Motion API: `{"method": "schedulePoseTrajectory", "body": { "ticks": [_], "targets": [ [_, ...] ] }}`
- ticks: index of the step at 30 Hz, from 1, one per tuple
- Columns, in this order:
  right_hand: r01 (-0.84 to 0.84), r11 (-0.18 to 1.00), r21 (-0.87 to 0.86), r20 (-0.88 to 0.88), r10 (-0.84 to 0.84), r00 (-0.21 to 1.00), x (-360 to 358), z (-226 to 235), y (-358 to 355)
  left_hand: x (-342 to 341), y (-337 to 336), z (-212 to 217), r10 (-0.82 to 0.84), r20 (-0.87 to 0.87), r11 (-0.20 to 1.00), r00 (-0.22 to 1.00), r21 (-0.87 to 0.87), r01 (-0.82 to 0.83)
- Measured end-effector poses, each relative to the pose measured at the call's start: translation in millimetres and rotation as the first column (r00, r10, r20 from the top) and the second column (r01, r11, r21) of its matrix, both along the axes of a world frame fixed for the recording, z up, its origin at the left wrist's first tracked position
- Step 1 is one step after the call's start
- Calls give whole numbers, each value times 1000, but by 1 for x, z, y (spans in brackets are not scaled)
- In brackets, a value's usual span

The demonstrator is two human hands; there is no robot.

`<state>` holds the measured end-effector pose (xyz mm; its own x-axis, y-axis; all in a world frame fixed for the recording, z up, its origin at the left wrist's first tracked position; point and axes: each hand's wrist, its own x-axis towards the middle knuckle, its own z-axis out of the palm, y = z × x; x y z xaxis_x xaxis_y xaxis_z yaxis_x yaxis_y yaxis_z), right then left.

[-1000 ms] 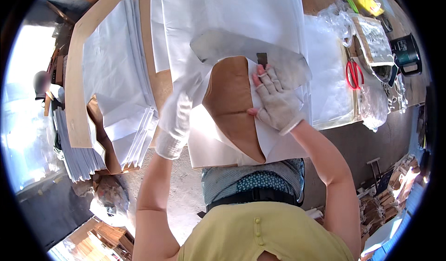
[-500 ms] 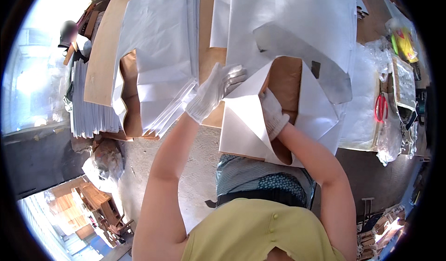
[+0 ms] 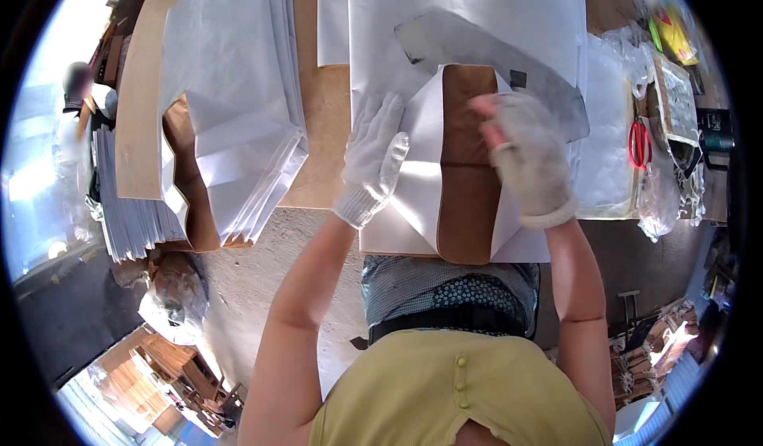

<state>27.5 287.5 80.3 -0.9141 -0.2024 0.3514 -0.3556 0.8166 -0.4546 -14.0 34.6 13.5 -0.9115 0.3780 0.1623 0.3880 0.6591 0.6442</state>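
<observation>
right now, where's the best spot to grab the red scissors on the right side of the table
Probably by the looped handles of the red scissors, coming from above. They lie flat on the clear plastic sheeting beside the white paper bag, and the loops are the only part that shows clearly; the blades are too small to make out. The right hand is the nearer one; the left hand rests flat on the bag.
</observation>
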Motion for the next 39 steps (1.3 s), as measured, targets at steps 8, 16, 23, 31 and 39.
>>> {"method": "schedulePoseTrajectory", "body": {
  "ticks": [8,16,23,31,39],
  "targets": [
    [-166,750,-640,482,560,674,93,-84,-8,-4,5,-16,-106,-152,976,983,-207,73],
    [-658,750,-64,181,657,732,66,-62,-11,-5,52,-1,-129,-89,903,988,-422,79],
    [-230,944,238,-71,253,965,49,-64,35,-12,45,2,-206,-153,941,967,-301,153],
    [43,934,355,97,-82,992,20,-53,53,-6,50,6,-174,-191,946,966,-306,109],
    [710,695,111,260,-710,654,7,-47,125,28,-4,9,-165,-130,946,978,-302,119]
  ]
}}
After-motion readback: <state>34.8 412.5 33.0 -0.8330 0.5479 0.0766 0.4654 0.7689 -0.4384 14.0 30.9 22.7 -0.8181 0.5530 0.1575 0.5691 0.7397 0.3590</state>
